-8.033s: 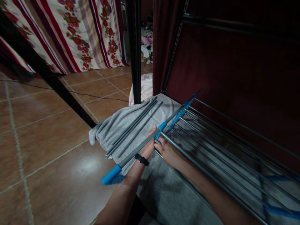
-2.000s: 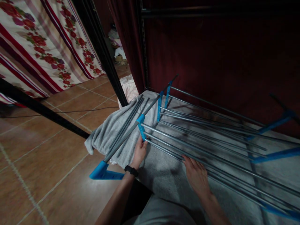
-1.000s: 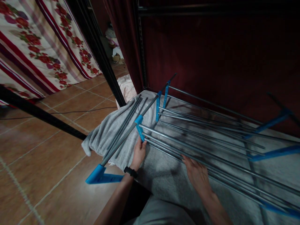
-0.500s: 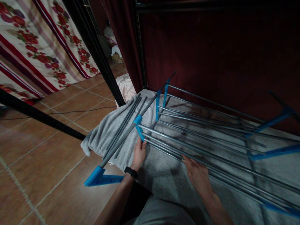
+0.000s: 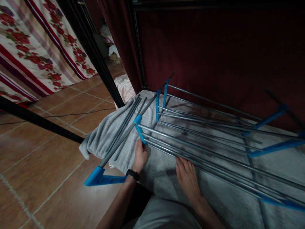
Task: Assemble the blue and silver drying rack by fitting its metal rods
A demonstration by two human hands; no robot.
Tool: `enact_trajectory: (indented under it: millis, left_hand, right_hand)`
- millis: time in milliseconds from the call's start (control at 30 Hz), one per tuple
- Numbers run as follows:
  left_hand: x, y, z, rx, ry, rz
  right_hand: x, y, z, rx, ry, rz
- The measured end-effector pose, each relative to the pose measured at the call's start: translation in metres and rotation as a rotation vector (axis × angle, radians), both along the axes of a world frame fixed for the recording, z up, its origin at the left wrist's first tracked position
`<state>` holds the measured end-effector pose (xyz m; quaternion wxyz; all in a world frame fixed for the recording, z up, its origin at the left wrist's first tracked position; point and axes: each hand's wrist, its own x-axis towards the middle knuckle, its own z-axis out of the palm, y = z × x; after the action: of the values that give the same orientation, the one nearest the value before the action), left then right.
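Observation:
A partly assembled rack lies on a grey blanket (image 5: 164, 178), made of long silver metal tubes (image 5: 197, 144) and blue plastic brackets threaded on grey poles. My left hand (image 5: 140, 156), with a dark band on its wrist, pinches the lower end of the near blue bracket (image 5: 139, 128), where tube ends enter it. Farther right, my right hand (image 5: 188, 178) has its fingers curled at the lowest near tube; the fingertips are partly hidden by it. A grey pole (image 5: 121, 140) runs through the left brackets to a blue angled foot (image 5: 96, 176).
Several loose grey tubes (image 5: 124, 125) lie on the blanket's left part. More blue brackets (image 5: 277, 148) hold the far right side. Black metal frame bars (image 5: 95, 52) surround the blanket, with a dark red curtain (image 5: 202, 57) behind. A cable (image 5: 78, 113) crosses the tiled floor (image 5: 54, 152).
My right hand has slid left along the lower tube, closer to my left hand. My left hand stays at the bracket. The whole view has shifted slightly.

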<state>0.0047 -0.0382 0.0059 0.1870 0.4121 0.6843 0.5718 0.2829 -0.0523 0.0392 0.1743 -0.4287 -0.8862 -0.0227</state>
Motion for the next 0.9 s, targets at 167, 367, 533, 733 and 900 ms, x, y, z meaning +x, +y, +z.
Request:
enact_trajectory:
  millis: [167,367,533,733,900]
  left_hand:
    - [-0.002,0.003,0.000,-0.103,0.099,0.080]
    - [-0.006,0.007,-0.001,-0.121,0.113,0.096]
    - [-0.002,0.005,0.003,-0.136,0.122,0.081]
    - [0.000,0.003,0.007,-0.147,0.106,0.088]
    - [0.000,0.004,0.007,-0.154,0.092,0.096]
  right_hand:
    - [-0.010,0.021,-0.023,-0.049,-0.127,-0.149]
    - [-0.005,0.026,-0.030,-0.093,-0.092,-0.098]
    - [0.000,0.023,-0.028,-0.089,-0.091,-0.098]
    - [0.001,0.025,-0.026,-0.091,-0.090,-0.104]
    - [0.003,0.028,-0.026,-0.122,-0.099,-0.092]
